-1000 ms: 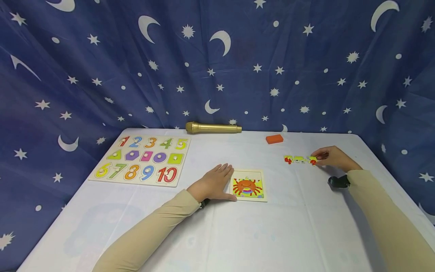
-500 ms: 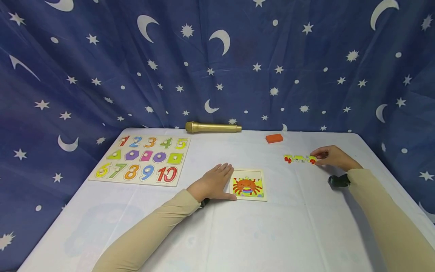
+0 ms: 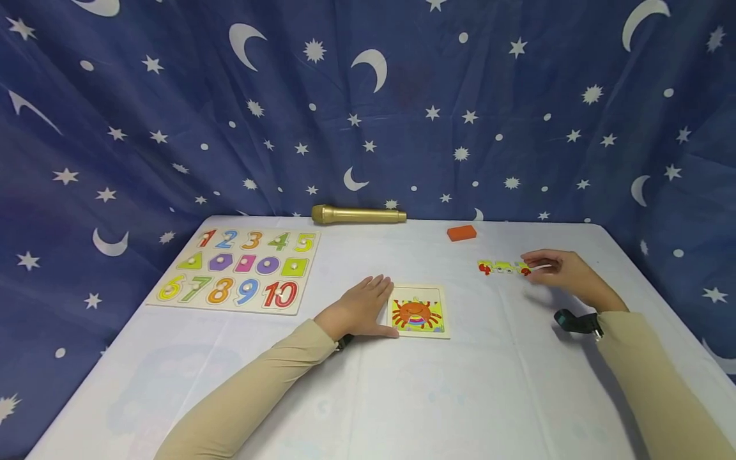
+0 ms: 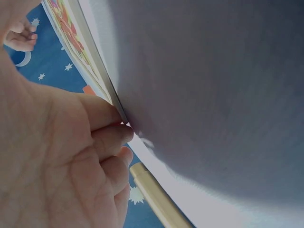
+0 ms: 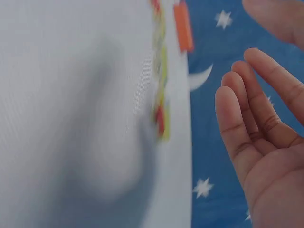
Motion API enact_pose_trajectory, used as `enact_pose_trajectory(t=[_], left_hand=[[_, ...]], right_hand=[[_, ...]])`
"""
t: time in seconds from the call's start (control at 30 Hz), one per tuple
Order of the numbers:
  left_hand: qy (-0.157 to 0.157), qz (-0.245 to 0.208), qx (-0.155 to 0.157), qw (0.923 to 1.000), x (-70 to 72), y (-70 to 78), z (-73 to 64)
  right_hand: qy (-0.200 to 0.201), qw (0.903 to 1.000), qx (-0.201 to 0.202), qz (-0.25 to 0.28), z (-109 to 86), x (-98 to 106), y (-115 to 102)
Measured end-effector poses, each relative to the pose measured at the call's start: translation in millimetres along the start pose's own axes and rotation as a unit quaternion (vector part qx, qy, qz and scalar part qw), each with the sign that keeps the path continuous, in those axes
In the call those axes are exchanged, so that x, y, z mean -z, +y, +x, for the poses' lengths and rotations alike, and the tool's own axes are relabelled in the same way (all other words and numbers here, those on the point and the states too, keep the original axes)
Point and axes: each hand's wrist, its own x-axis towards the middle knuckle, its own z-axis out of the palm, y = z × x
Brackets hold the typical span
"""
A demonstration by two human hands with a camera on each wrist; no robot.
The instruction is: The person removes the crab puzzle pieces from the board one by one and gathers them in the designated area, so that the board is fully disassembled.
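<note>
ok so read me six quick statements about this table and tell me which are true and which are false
The top row of the number board runs from 1 to 5. True.
The left hand touches the number board. False: it touches the crab puzzle.
The right hand holds nothing. True.
The crab puzzle is completely filled. False: its top is bare, and loose pieces lie near the right hand.
In the head view, an orange block lies right of the gold microphone. True.
The gold microphone stands upright. False: it lies on its side.
</note>
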Motion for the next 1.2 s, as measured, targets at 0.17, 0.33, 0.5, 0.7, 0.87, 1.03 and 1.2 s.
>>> enact_pose_trajectory(t=[0.17, 0.33, 0.5, 0.7, 0.87, 1.03, 1.2], left_hand=[[-0.002, 0.0, 0.0, 1.0, 0.9, 0.4, -0.2], [0.002, -0.001, 0.0, 1.0, -0.5, 0.0, 0.4], [0.002, -0.002, 0.001, 1.0, -0.5, -0.2, 0.3], [0.002, -0.002, 0.001, 1.0, 0.5, 0.2, -0.4], [0.003, -0.003, 0.002, 1.0, 0.3, 0.4, -0.2], [0.004, 0.0, 0.004, 1.0, -0.5, -0.1, 0.7], [0.004, 0.001, 0.004, 1.0, -0.1, -0.5, 0.6]], right_hand=[[0.006, 0.9987, 0.049, 0.016, -10.1, -13.0, -30.0], [-0.001, 0.9945, 0.096, 0.04, -10.0, -28.6, -59.1], [-0.029, 0.9902, 0.129, 0.045, -0.9, -48.4, -82.4], [-0.09, 0.9811, 0.16, 0.06, 14.4, -72.7, -100.0], [-0.139, 0.9727, 0.176, 0.06, 25.7, -91.9, -108.1], [-0.169, 0.9666, 0.188, 0.046, 33.4, -107.4, -116.9], [-0.203, 0.9592, 0.195, 0.026, 39.6, -120.4, -124.9]])
